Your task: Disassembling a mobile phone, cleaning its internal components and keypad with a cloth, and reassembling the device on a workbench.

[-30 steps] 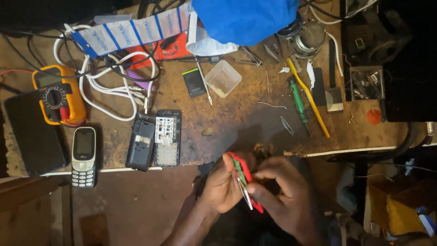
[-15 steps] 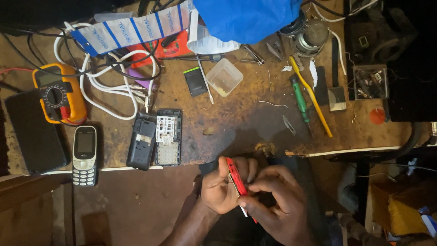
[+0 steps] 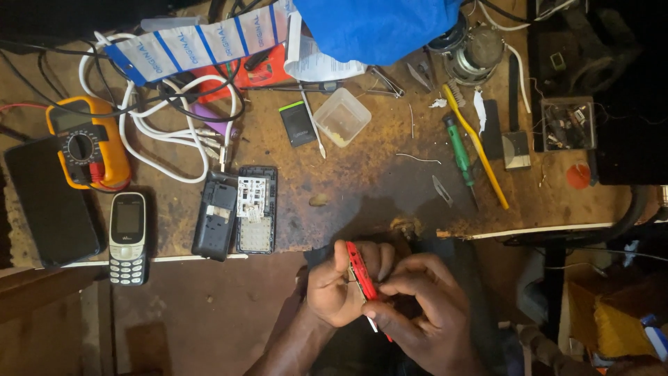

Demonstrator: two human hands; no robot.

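Head view, taken left to right across the worn wooden bench [image 3: 362, 188]: at nine o'clock lies a dark slab-like phone [image 3: 49, 202], with a yellow multimeter [image 3: 87, 143] just above it and a small keypad phone [image 3: 128, 237] beside it at the bench edge. Next come looped white cables [image 3: 167, 132], then an opened phone body [image 3: 235, 212] lying flat with its board exposed. Toward twelve o'clock sit a small black battery [image 3: 297, 124], a clear plastic tub [image 3: 342, 115] and a blue cloth [image 3: 376, 28]. At two o'clock a green screwdriver [image 3: 459, 150] and a yellow toothbrush [image 3: 476, 146] lie side by side.

Below the bench edge, at six o'clock, the left hand [image 3: 334, 292] is closed around a thin red phone frame [image 3: 363, 275], seen edge-on. Its long axis runs from about eleven o'clock down to five o'clock. The right hand [image 3: 417, 313] meets it from the four o'clock side, fingertips pinched against the frame's lower half. Both hands touch it; the left carries it, the right works on it.
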